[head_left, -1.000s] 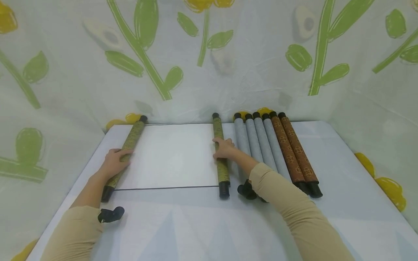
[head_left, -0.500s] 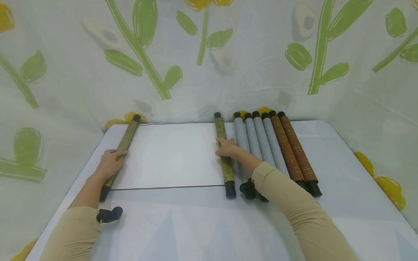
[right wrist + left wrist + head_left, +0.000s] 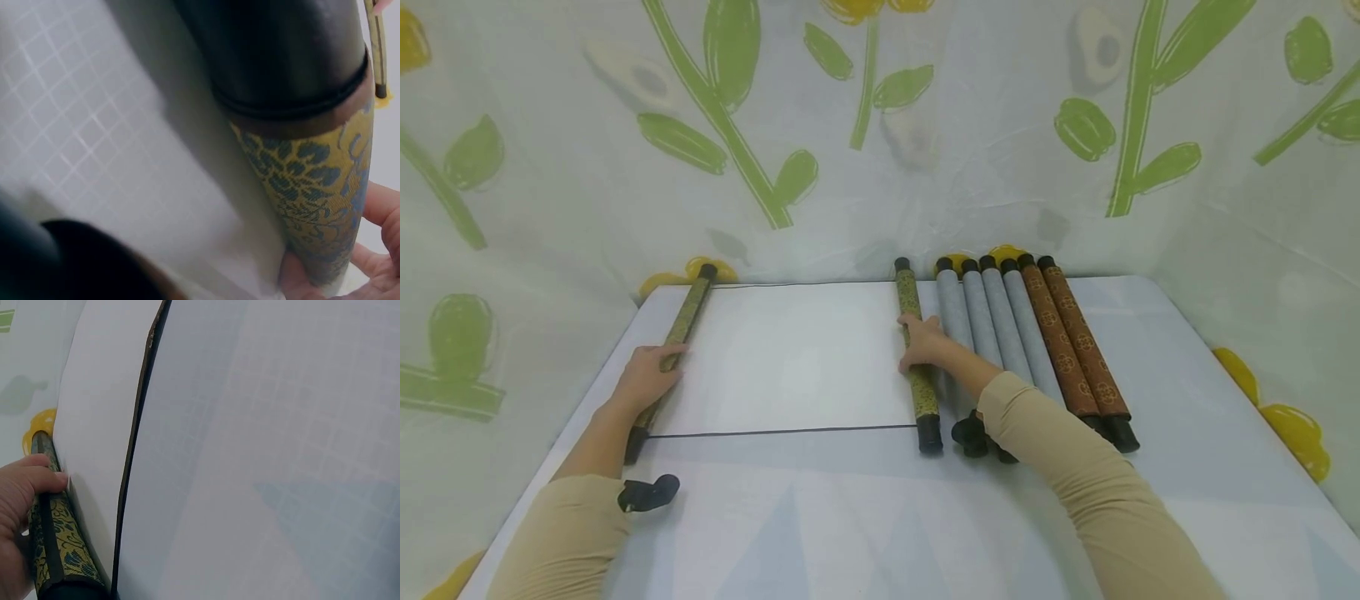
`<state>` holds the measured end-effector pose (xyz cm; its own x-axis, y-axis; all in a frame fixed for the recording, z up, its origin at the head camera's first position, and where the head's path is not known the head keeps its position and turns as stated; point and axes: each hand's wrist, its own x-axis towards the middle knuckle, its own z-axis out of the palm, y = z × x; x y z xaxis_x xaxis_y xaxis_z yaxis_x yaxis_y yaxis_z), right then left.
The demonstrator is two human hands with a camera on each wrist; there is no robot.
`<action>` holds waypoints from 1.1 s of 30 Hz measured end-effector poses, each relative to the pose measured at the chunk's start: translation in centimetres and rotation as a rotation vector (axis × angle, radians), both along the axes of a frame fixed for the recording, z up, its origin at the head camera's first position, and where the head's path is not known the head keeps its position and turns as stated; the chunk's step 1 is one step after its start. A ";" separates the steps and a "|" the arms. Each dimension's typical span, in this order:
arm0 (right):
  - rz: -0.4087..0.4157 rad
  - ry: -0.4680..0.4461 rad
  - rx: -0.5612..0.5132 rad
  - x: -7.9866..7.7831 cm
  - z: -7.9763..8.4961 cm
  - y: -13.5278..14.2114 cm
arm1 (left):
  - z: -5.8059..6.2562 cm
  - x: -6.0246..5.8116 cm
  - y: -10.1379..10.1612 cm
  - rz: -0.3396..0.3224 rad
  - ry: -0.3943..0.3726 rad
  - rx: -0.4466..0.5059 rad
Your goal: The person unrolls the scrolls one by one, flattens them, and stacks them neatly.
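A hanging scroll lies partly unrolled on the table, its white sheet (image 3: 797, 358) edged by a thin dark border. Both ends are rolls in green-gold patterned brocade with black end caps. My left hand (image 3: 647, 377) grips the left roll (image 3: 688, 312), which slants away toward the wall. In the left wrist view, its fingers (image 3: 47, 478) curl over the brocade. My right hand (image 3: 925, 343) holds the right roll (image 3: 923, 392) near its middle. The right wrist view shows that roll's black end cap (image 3: 287, 56) close up, with thumb and fingers on either side of the brocade.
Just right of the scroll, several grey rolled scrolls (image 3: 953, 304) lie side by side, followed by two brown patterned ones (image 3: 1075, 333). My right forearm crosses over the grey ones. A white wall covering (image 3: 970, 200) with printed plants rises behind the table (image 3: 790, 517).
The two rolls have moved apart, the left one leftward and the right one slightly rightward. A wider stretch of white sheet shows between them. Both hands have kept hold.
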<state>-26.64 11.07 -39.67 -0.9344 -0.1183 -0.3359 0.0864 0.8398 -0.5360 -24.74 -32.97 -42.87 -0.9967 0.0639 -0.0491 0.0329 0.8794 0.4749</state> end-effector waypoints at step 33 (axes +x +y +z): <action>-0.064 0.000 -0.020 -0.5 0.5 0.2 | -0.7 1.0 -1.9 -0.020 0.152 -0.117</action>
